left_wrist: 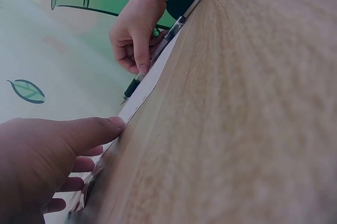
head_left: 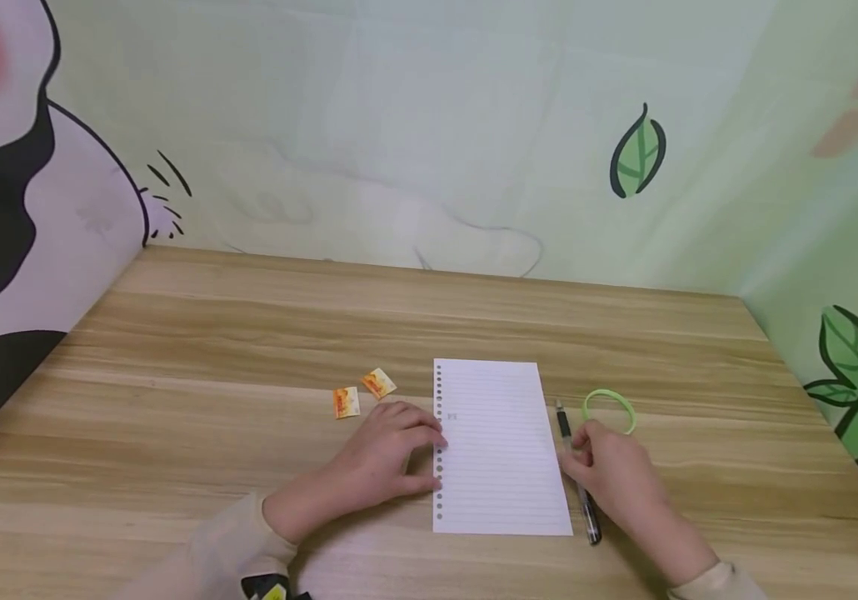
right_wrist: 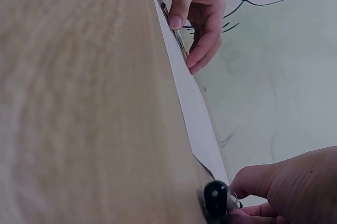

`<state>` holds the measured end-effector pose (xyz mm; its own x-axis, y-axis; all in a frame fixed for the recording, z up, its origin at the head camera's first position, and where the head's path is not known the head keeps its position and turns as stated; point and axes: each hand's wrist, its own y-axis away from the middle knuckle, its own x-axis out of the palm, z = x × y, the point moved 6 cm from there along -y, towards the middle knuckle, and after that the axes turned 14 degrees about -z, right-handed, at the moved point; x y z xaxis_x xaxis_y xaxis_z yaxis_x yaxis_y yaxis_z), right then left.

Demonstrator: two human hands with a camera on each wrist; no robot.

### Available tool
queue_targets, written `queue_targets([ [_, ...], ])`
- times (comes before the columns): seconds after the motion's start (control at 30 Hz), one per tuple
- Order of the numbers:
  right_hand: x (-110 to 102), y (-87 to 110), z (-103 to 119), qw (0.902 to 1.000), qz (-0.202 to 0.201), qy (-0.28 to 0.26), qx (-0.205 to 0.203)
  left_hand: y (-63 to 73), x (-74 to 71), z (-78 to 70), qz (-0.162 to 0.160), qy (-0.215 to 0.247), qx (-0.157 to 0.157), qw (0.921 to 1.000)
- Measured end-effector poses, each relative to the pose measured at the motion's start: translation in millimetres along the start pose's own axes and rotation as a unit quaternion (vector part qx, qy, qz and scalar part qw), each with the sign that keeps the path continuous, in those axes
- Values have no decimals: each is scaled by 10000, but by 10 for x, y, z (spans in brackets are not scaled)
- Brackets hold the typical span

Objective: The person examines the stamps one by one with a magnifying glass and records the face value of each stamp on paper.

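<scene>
A lined loose-leaf sheet [head_left: 500, 450] with punched holes down its left side lies on the wooden table. My left hand [head_left: 380, 454] rests at that holed edge, thumb and fingers apart and loosely bent, fingertips right at the margin. Along the sheet's right side lies a clear-barrelled pen [head_left: 588, 512] with a black grip, slightly slanted. Over its middle, my right hand [head_left: 616, 471] pinches the pen between thumb and curled fingers. In the right wrist view the pen's black end [right_wrist: 216, 197] shows beside the right thumb.
Two small orange-and-white packets [head_left: 346, 402] lie beyond my left hand. A light green ring [head_left: 609, 393] lies just past my right hand. The wooden table [head_left: 174, 433] ends at the back and sides against a printed cloth wall [head_left: 399, 125] with leaf drawings.
</scene>
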<state>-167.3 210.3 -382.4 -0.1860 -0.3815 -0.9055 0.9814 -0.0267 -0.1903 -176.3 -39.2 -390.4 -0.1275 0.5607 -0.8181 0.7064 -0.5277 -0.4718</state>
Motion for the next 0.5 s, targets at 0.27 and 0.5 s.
queue_targets([
  [0.27,-77,-8,16,9993,-303,-184,-150,9,12,13,-1,18,19,10000],
  [0.5,-185,-26,12,9964,-717,-268,-360,16,26,24,31,-12,4,10000],
])
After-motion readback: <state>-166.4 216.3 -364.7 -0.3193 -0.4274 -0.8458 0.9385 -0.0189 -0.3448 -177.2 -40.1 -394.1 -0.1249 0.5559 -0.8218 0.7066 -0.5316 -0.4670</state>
